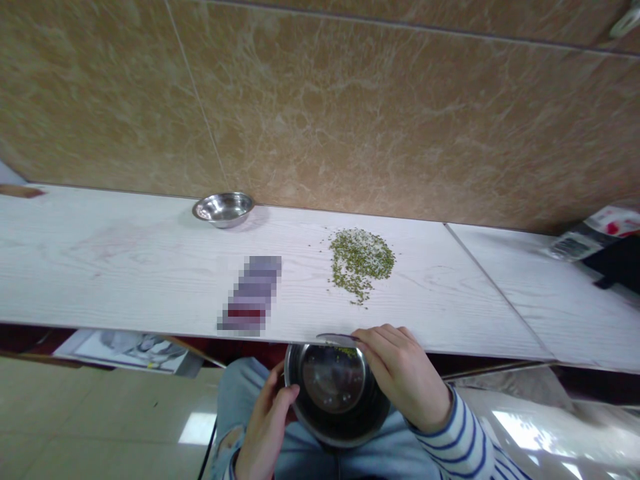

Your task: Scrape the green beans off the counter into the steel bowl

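Observation:
My left hand (270, 420) grips the left rim of a deep metal bowl (345, 437), its thumb over the edge. The bowl is tilted in my lap, just under the counter's front edge, with a few green grains (345, 351) on its far inner wall. My right hand (403, 373) is closed on a thin, curved-edged piece (335, 336) at the counter edge above the bowl; its kind is unclear. Beyond, a loose patch of small green grains (363, 260), like mung beans, lies spread on the white counter (425, 293).
A shallow metal bowl (225, 209) stands against the marbled wall (320, 113). A blurred-out phone-shaped object (253, 293) lies left of the grains. At the far right are a plastic package (595, 230) and a black item (617, 263). Papers (135, 350) stick out under the counter.

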The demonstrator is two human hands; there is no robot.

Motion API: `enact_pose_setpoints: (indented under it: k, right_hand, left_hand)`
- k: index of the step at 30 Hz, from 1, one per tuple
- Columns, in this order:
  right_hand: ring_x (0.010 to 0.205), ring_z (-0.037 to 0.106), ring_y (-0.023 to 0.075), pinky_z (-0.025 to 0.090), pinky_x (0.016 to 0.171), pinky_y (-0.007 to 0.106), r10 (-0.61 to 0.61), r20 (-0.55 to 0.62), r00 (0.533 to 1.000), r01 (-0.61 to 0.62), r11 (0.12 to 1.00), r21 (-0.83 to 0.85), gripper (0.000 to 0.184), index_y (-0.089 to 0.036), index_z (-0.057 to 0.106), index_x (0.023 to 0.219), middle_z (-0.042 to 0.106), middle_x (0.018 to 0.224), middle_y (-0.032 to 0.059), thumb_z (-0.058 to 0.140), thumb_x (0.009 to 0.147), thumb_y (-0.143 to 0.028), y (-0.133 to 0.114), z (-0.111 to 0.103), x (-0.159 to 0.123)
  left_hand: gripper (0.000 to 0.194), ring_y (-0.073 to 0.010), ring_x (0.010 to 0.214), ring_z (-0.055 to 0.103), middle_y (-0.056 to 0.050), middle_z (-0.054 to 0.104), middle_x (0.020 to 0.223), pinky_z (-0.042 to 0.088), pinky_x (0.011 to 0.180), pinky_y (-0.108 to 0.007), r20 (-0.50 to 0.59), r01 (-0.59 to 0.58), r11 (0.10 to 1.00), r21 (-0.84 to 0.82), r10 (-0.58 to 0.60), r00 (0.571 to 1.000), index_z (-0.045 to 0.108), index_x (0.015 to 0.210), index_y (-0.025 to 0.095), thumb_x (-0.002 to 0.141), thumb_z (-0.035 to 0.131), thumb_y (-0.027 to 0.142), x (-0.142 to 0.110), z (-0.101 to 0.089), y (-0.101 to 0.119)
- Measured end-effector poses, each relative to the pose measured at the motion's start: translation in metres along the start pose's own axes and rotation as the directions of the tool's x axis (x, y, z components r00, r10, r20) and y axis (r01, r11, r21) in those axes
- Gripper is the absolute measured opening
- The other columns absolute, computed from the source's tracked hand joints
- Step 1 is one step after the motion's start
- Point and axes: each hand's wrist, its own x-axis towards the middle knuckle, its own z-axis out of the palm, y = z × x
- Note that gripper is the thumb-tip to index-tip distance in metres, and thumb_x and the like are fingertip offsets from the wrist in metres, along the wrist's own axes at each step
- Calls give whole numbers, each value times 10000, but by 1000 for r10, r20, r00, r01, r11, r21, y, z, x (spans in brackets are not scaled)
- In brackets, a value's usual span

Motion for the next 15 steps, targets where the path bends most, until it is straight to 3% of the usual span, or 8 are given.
enact_pose_setpoints:
  k: [9, 15]
  right_hand:
    - [867, 666, 178, 452, 755, 319, -2, 4, 1000, 2, 1000, 17, 211, -226, 667, 1068, 746, 947, 37, 464, 1011, -208, 5, -6, -6]
    - [854, 683, 183, 486, 744, 326, 43, -91, 995, -49, 997, -56, 249, -204, 673, 1051, 753, 949, 54, 427, 1021, -229, 28, -15, -15]
  left_hand:
    - [538, -283, 1092, 633, -71, 711, 1234, 522, 726, -306, -31, 74, 997, 12, -74, 997, 660, 1187, 208, 688, 716, 400, 0, 0, 4]
    - [511, -307, 1200, 581, -71, 681, 1306, 512, 803, -331, -27, 81, 995, 55, -80, 996, 681, 1174, 216, 701, 679, 410, 2, 0, 0]
